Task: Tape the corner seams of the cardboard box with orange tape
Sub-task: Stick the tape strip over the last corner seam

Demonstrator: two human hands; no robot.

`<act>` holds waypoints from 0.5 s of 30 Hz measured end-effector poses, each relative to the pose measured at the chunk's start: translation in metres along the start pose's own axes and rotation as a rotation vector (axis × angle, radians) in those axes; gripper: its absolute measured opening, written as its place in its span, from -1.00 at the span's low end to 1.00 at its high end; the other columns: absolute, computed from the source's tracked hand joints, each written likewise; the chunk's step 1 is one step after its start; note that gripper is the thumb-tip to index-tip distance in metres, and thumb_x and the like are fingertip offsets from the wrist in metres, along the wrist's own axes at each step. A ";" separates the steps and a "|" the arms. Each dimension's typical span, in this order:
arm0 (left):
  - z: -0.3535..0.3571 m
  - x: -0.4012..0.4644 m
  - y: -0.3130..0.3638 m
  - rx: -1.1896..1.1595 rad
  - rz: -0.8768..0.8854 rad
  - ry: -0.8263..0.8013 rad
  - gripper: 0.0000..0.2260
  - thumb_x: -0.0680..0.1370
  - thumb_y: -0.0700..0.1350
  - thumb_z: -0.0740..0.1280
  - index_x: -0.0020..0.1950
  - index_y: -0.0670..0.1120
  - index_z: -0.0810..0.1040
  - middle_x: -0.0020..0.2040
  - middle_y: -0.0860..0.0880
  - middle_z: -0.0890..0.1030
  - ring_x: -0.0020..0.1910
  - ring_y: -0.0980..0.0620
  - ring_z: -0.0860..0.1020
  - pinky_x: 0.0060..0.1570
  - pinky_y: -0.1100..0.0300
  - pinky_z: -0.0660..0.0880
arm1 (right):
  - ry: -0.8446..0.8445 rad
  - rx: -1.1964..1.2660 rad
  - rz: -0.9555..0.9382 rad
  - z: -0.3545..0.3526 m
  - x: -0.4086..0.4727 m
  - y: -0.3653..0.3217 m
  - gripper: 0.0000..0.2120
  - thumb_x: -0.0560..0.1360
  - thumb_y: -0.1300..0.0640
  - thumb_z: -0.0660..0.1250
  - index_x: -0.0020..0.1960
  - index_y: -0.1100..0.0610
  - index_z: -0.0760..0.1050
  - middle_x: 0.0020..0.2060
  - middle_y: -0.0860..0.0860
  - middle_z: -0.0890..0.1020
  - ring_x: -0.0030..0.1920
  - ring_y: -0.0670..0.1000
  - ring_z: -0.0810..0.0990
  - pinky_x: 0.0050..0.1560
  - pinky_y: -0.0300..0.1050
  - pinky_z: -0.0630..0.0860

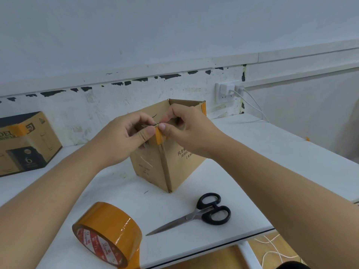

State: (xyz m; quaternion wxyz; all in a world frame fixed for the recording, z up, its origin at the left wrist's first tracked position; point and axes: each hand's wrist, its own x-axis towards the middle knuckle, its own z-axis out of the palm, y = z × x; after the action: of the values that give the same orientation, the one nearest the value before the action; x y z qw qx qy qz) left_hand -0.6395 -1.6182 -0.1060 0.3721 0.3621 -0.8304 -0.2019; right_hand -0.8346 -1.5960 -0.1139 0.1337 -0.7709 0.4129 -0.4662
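Closest to the front edge of the white bench (242, 171), a roll of glossy orange packing tape (107, 234) stands tilted on its rim, its loose tail hanging over that edge. Just right of the roll lie black-handled steel scissors (196, 213), blades shut and pointing back toward the roll. Bare bench lies between the roll and the open brown cardboard box (167, 156) behind it, which stands with one vertical corner seam turned toward the person. At the top of that seam sits a short strip of orange tape (159, 137). The left hand (120, 138) and right hand (186, 131) meet there, each grip pinched together on the strip over the box rim. Left of the box, near the white wall (174, 35), rests a printed brown carton (25, 142).
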 end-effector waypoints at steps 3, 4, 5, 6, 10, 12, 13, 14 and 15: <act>0.002 -0.006 0.007 0.070 -0.019 -0.015 -0.80 0.47 0.18 0.24 0.02 0.17 0.52 -0.14 0.10 0.58 -0.22 -0.02 0.59 -0.10 -0.01 0.57 | 0.001 -0.015 0.005 -0.001 -0.003 -0.003 -0.91 0.53 0.05 0.35 -0.03 0.06 0.54 -0.25 -0.02 0.62 -0.25 0.04 0.58 -0.26 -0.08 0.53; 0.003 -0.008 0.009 0.096 -0.014 -0.003 -0.82 0.51 0.13 0.24 0.06 0.14 0.51 -0.12 0.10 0.57 -0.19 -0.07 0.58 -0.07 -0.05 0.56 | 0.003 -0.019 0.010 -0.001 -0.004 -0.003 -0.91 0.53 0.05 0.34 -0.02 0.06 0.54 -0.26 -0.05 0.60 -0.27 0.02 0.57 -0.29 -0.12 0.52; 0.004 -0.009 0.011 0.129 -0.006 0.023 -0.84 0.55 0.08 0.25 0.09 0.11 0.51 -0.09 0.11 0.56 -0.17 -0.11 0.57 -0.07 -0.07 0.55 | 0.007 -0.027 0.011 -0.001 -0.005 -0.004 -0.90 0.53 0.05 0.34 -0.01 0.06 0.55 -0.27 -0.09 0.58 -0.28 -0.02 0.55 -0.29 -0.17 0.50; 0.004 -0.011 0.013 0.159 0.003 0.052 -0.86 0.57 0.03 0.25 0.11 0.09 0.50 -0.08 0.12 0.56 -0.18 -0.11 0.56 -0.08 -0.05 0.54 | 0.009 -0.046 0.009 -0.002 -0.005 -0.005 -0.90 0.53 0.06 0.34 0.01 0.06 0.56 -0.29 -0.13 0.56 -0.29 -0.06 0.53 -0.28 -0.22 0.48; 0.009 -0.012 0.021 0.296 0.033 0.161 -0.86 0.57 -0.03 0.26 0.11 0.08 0.49 -0.03 0.12 0.52 -0.20 0.07 0.48 -0.20 0.31 0.41 | -0.009 -0.181 -0.003 -0.004 -0.005 -0.008 -0.84 0.53 0.06 0.31 0.09 0.01 0.58 -0.19 -0.14 0.62 -0.15 -0.08 0.56 -0.10 -0.15 0.51; 0.011 -0.013 0.028 0.443 0.046 0.215 -0.80 0.56 -0.02 0.26 0.17 0.03 0.51 -0.04 0.12 0.46 -0.07 0.07 0.43 -0.13 0.26 0.34 | -0.006 -0.262 -0.017 -0.003 -0.005 -0.012 -0.77 0.54 0.07 0.25 0.15 -0.01 0.57 -0.02 -0.10 0.65 0.00 -0.01 0.52 0.04 -0.05 0.48; 0.011 -0.012 0.031 0.513 0.045 0.234 -0.75 0.56 -0.01 0.25 0.22 0.01 0.50 -0.02 0.11 0.44 0.03 0.03 0.40 -0.05 0.21 0.31 | 0.009 -0.292 -0.031 -0.003 -0.006 -0.013 -0.74 0.53 0.09 0.23 0.18 -0.01 0.57 0.04 -0.10 0.65 0.08 0.02 0.49 0.10 -0.02 0.45; 0.011 -0.012 0.035 0.566 0.014 0.234 -0.70 0.57 0.02 0.24 0.28 0.00 0.46 0.06 0.07 0.45 0.13 -0.02 0.37 0.05 0.15 0.29 | 0.033 -0.323 -0.048 -0.003 -0.006 -0.015 -0.72 0.53 0.11 0.22 0.20 -0.01 0.56 0.09 -0.09 0.63 0.13 0.05 0.47 0.15 0.01 0.43; 0.012 -0.013 0.037 0.604 -0.039 0.213 -0.63 0.57 0.05 0.23 0.35 -0.01 0.40 0.19 0.00 0.44 0.24 -0.07 0.33 0.15 0.09 0.28 | 0.054 -0.357 -0.069 -0.003 -0.008 -0.017 -0.70 0.52 0.12 0.21 0.21 0.00 0.56 0.12 -0.08 0.63 0.16 0.08 0.47 0.17 0.04 0.42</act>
State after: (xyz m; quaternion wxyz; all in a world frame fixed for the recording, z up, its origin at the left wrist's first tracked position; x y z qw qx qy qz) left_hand -0.6593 -1.5831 -0.0968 0.3287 0.4909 -0.8023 0.0856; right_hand -0.8297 -1.5788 -0.1070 -0.0322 -0.7834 0.4657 -0.4103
